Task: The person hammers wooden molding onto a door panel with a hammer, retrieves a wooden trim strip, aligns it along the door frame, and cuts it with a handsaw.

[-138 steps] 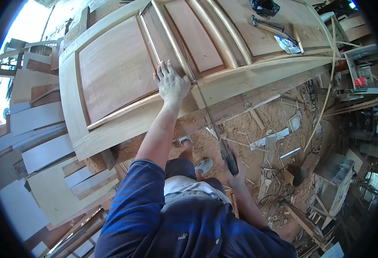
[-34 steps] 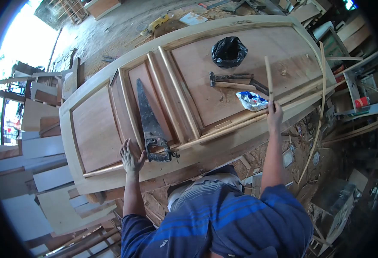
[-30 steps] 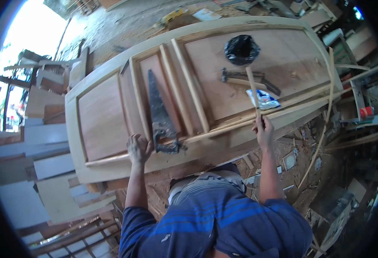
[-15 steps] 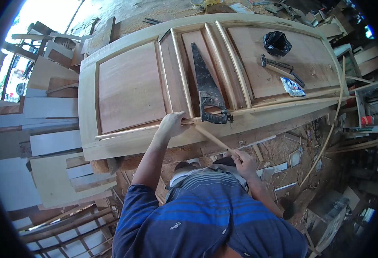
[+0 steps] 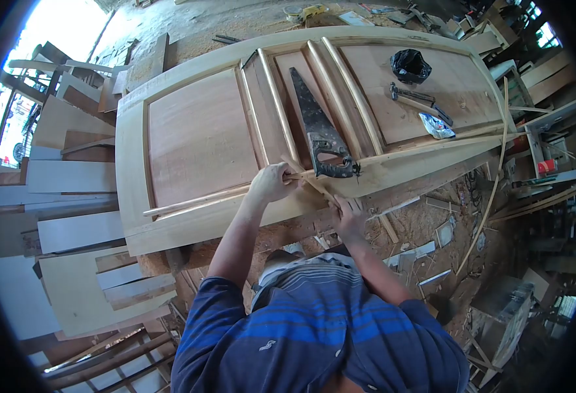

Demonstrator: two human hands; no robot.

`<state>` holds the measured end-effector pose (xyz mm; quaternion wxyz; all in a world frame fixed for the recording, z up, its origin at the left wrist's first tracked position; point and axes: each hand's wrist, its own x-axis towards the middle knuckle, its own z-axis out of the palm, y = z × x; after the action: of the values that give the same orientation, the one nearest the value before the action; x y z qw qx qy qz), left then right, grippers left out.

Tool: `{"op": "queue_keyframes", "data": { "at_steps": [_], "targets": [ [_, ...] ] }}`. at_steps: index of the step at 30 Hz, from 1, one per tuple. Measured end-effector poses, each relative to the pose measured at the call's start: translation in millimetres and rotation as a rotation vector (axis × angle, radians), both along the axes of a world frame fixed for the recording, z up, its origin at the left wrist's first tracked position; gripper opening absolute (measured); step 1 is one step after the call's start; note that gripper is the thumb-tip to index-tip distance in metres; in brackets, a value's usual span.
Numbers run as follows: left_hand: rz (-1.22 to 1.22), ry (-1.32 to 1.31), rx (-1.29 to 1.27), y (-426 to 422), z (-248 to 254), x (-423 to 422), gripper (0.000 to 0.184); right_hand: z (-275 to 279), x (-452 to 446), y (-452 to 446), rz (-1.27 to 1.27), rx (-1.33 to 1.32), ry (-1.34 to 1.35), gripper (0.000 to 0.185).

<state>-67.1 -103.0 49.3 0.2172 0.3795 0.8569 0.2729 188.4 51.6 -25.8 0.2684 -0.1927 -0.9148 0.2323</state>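
Note:
A wooden door with framed panels (image 5: 199, 131) lies flat before me. My left hand (image 5: 271, 183) is closed, thumb and fingers pinched on a long thin moulding strip (image 5: 196, 202) along the door's near side. My right hand (image 5: 349, 218) is closed around the lower end of a short wooden strip (image 5: 317, 186). This shorter piece slants across the moulding, its far end just past my left fingertips. Right of my hands, a handsaw (image 5: 314, 105) with a dark, stained blade lies on the door, its handle towards me.
On the door's right panel lie a black plastic bag (image 5: 410, 66), a hammer (image 5: 413, 98) and a blue-and-white packet (image 5: 436, 126). Boards (image 5: 72, 175) are stacked at left. A long thin strip (image 5: 487, 203) leans at the right, and offcuts (image 5: 445, 232) litter the floor.
My right hand has moved up and left, pushing the short strip forward so it now crosses the moulding beside my left hand. My left hand has shifted slightly right.

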Motion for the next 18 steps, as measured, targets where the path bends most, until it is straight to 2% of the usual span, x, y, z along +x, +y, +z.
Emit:
{"op": "queue_keyframes", "data": {
  "at_steps": [6, 9, 12, 15, 18],
  "targets": [
    [0.005, 0.115, -0.099, 4.9, -4.2, 9.3, 0.052, 7.5, -17.1, 5.6, -0.03, 0.059, -0.111, 0.028],
    [-0.005, 0.122, -0.135, 6.5, 0.1, 8.2, 0.052, 15.9, -17.3, 8.9, -0.033, 0.018, -0.073, 0.032],
    [-0.002, 0.125, -0.165, 7.5, -2.1, 8.4, 0.052, 45.2, -30.0, 19.9, -0.049, 0.0, 0.09, 0.031],
    [-0.021, 0.114, -0.199, 10.1, -5.0, 3.8, 0.056, 74.3, -66.8, 40.2, 0.006, 0.113, 0.145, 0.033],
    [-0.016, 0.07, -0.167, 10.1, -8.6, 0.2, 0.057, 67.0, -98.4, 62.8, 0.231, 0.222, -0.147, 0.038]
  ]
}}
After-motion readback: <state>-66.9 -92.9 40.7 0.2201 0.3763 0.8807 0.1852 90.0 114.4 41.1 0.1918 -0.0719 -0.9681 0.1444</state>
